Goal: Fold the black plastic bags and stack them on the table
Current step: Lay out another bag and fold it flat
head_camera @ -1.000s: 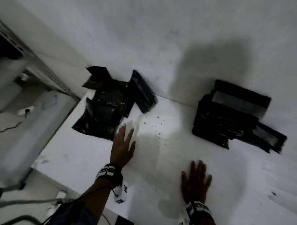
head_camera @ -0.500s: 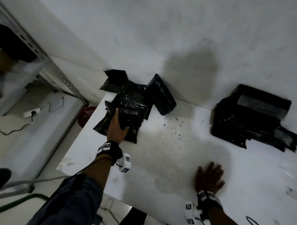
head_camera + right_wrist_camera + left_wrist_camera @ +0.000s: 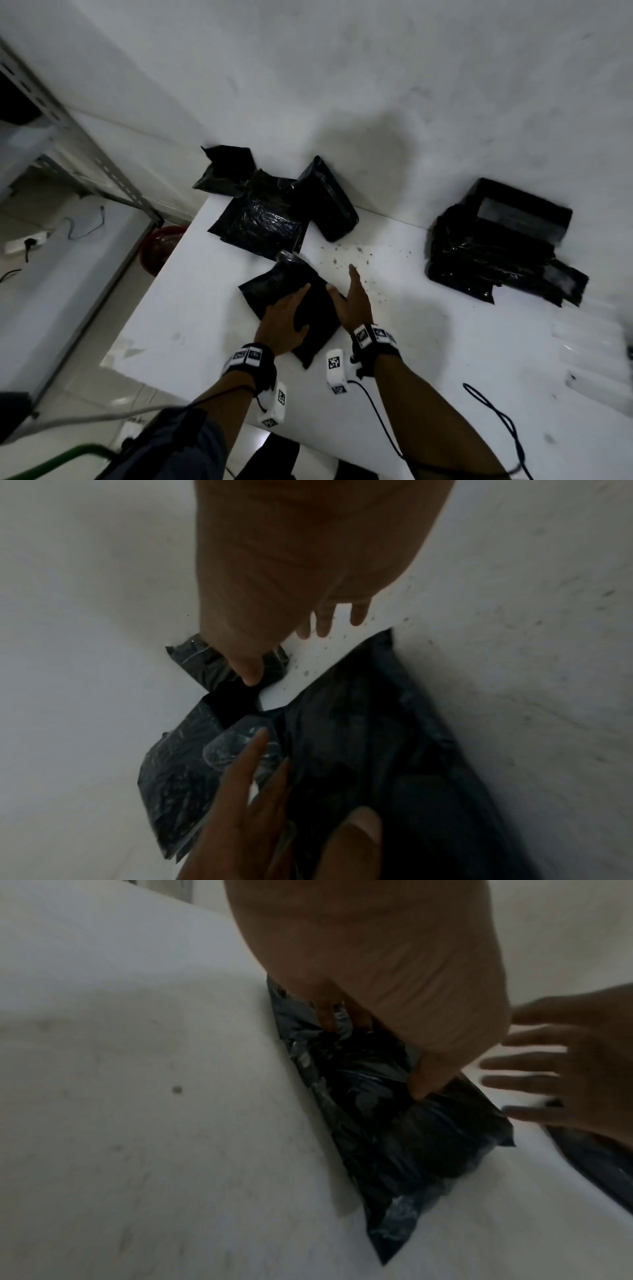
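Hands are both working at one black plastic bag [image 3: 291, 301] that is lying flat on the white table [image 3: 445, 359], near the front edge and apart from the other bags. The left hand [image 3: 281, 325] is lying on top of this bag; in the left wrist view its fingers [image 3: 329, 1015] are bending down into the crumpled plastic and the thumb is pressing on it, so the hand is gripping the bag rather than only resting on it. The bag is reaching out from under this hand toward the far side and also back toward the wrist. The right hand [image 3: 354, 301] is standing on its edge just beside the right side of the bag, with straight fingers [image 3: 322, 623] spread and pointing away from the person; it is holding nothing, and I cannot tell whether its thumb is touching the plastic.

Behind the bag, against the white wall [image 3: 342, 85], a loose pile of unfolded bags [image 3: 267, 212] is lying at the far left corner of the table. Well apart, on the right side, a stack of folded bags [image 3: 496, 246] is sitting by the wall. Small dark crumbs [image 3: 356, 253] are scattered on the table between the two groups.
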